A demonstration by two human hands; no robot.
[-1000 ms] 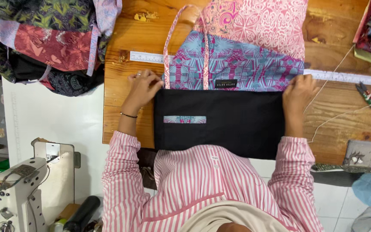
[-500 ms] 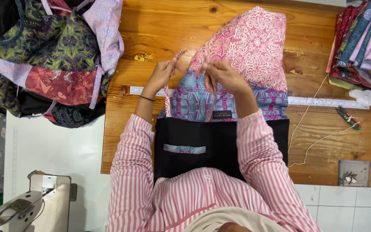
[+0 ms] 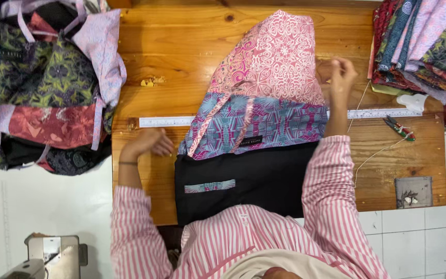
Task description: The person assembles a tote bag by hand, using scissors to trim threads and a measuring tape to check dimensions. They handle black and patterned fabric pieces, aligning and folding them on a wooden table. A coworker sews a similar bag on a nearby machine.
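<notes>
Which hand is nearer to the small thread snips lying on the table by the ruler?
Right. The right hand is raised beside the pink fabric, up and across from the snips. The left hand rests on the table beyond the black bag.

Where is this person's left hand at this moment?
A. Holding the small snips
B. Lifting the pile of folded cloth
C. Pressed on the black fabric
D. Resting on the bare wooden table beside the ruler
D: the left hand lies flat on the wooden table, just below the metal ruler and left of the blue patterned bag, touching neither cloth nor tool.
</notes>
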